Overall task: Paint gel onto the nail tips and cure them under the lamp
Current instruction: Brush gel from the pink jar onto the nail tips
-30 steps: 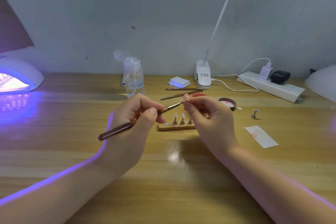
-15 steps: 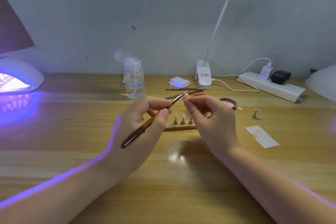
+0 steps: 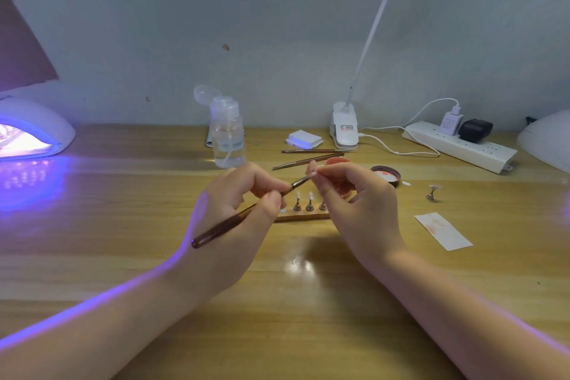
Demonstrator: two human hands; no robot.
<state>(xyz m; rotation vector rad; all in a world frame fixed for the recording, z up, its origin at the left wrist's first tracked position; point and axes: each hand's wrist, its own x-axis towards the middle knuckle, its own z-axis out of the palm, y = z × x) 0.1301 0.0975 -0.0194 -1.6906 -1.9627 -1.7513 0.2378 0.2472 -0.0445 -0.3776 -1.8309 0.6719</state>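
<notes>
My left hand (image 3: 237,213) pinches a dark brown gel brush (image 3: 228,225), whose bristle end touches a small pale nail tip (image 3: 312,168). That tip is pinched between the fingertips of my right hand (image 3: 357,203). Behind my hands a wooden holder (image 3: 303,215) carries three nail tips on metal stands. An open gel pot (image 3: 336,161) shows just above my right fingers, with its lid (image 3: 385,174) to the right. The curing lamp (image 3: 29,133) glows purple at the far left.
A clear pump bottle (image 3: 227,136), two spare brushes (image 3: 311,156), white pads (image 3: 303,138), a clip desk lamp (image 3: 345,126) and a power strip (image 3: 459,146) line the back. A lone tip stand (image 3: 431,193) and a stained paper strip (image 3: 442,234) lie right.
My left hand tilted the brush steeply half a second ago, then lowered it again. Its bristles stay at the nail tip; my right hand has barely moved.
</notes>
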